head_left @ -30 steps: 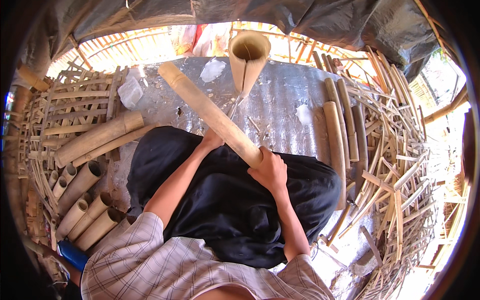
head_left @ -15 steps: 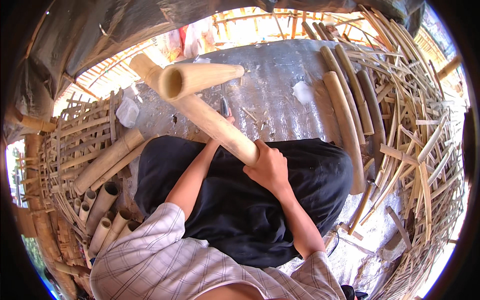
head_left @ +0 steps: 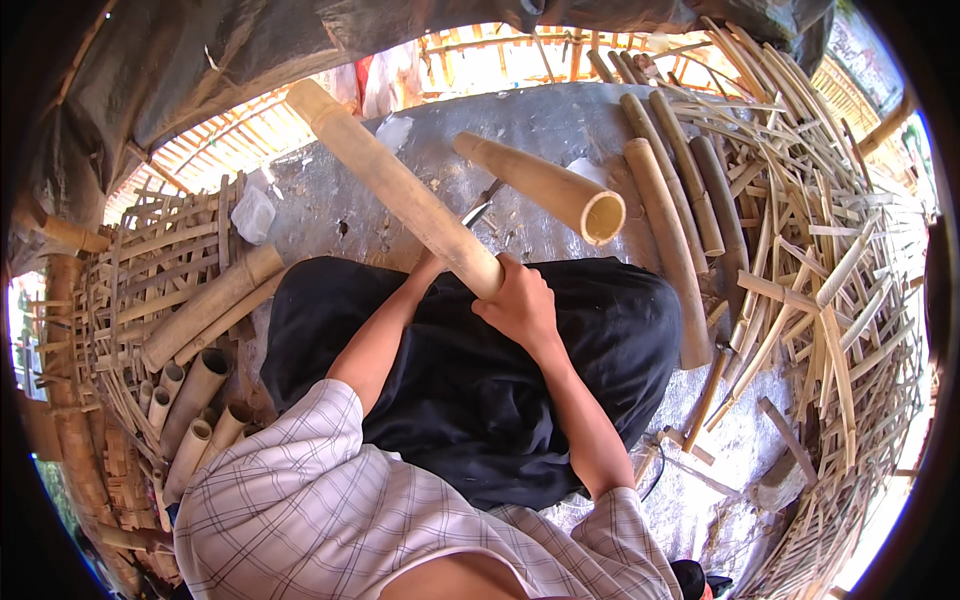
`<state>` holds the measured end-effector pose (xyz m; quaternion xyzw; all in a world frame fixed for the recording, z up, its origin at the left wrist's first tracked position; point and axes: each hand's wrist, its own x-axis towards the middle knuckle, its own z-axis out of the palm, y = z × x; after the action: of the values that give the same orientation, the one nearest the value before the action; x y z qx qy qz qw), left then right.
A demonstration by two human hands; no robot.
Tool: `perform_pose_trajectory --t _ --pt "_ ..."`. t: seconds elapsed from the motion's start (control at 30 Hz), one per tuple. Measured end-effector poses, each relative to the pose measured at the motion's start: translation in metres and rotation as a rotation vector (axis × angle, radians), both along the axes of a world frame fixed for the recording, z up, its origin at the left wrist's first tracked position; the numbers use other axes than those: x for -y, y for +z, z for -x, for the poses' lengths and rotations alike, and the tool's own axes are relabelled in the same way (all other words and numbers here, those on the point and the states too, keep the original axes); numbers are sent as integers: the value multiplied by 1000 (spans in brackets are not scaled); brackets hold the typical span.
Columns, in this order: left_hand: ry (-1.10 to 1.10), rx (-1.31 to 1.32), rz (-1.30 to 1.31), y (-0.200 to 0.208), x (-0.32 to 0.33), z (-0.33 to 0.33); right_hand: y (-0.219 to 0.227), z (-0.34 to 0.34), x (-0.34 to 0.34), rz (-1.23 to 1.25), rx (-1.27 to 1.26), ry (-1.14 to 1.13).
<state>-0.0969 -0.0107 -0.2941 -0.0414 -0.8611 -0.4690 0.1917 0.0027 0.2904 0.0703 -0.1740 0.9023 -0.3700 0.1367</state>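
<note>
My right hand (head_left: 520,305) is closed around the near end of a long bamboo pole (head_left: 400,195), which slants away to the upper left over my lap. Behind the pole, my left hand (head_left: 428,264) is mostly hidden; a knife (head_left: 478,212) sticks out from it with its blade pointing away. A shorter bamboo tube (head_left: 540,184) lies across the view just beyond the knife, its hollow end facing right and toward me. Whether the knife touches this tube I cannot tell. Black cloth (head_left: 460,400) covers my crossed legs.
Several bamboo poles (head_left: 668,255) lie on the grey sheet (head_left: 320,200) at my right, beside a big heap of split strips (head_left: 840,290). Left of me are a woven bamboo lattice (head_left: 165,260), thick poles (head_left: 215,307) and upright tubes (head_left: 205,385).
The shorter tube has swung from over the long pole to its right, its hollow end now facing right. The long pole has shifted slightly left. The knife now tilts right.
</note>
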Motion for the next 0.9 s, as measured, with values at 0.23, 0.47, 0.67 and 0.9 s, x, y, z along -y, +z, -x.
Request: perform_pose_trajectory --t 0.23,0.47,0.67,0.9 --pt "-39 173 -219 111 -50 -1 -16 5 -12 10 -34 -25" --pt "16 226 -381 286 -67 43 -5 -6 -8 128 -56 26" --pt "34 236 -653 238 -64 49 -4 -4 -5 104 -40 56" --pt "162 400 -93 172 -64 -9 -1 -1 -9 37 0 27"
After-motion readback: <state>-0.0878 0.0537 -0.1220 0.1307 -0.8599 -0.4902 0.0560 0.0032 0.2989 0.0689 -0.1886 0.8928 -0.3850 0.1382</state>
